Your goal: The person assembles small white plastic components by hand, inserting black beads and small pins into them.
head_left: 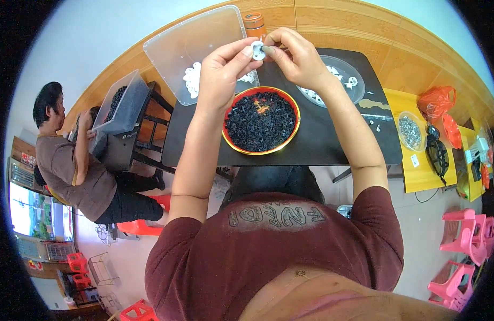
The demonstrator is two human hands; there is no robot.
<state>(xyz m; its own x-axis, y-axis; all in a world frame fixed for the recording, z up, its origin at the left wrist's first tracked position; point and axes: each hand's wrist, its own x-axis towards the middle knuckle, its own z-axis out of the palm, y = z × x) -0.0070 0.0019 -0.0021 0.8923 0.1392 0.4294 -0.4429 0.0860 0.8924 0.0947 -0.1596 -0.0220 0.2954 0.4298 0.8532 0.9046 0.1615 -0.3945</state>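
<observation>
Above the far part of the dark table, my left hand (223, 72) pinches a small white rounded plastic part (258, 51) with dark holes in it. My right hand (299, 60) meets it from the other side, thumb and forefinger pressed together at the part's edge; what they hold, if anything, is too small to make out. Below both hands stands a round red basin with a gold rim (261, 153), filled with small black pieces (257, 128). More white parts (192, 80) lie in a clear plastic bin (204, 37) at the far left.
To the right, a round clear tray (359, 67) holds several white parts. An orange lidded jar (254, 25) stands at the back. On the left a co-worker (75, 155) handles things beside a clear bin (129, 109). A yellow table (418, 179) bears a tub of small metallic-looking pieces (410, 132).
</observation>
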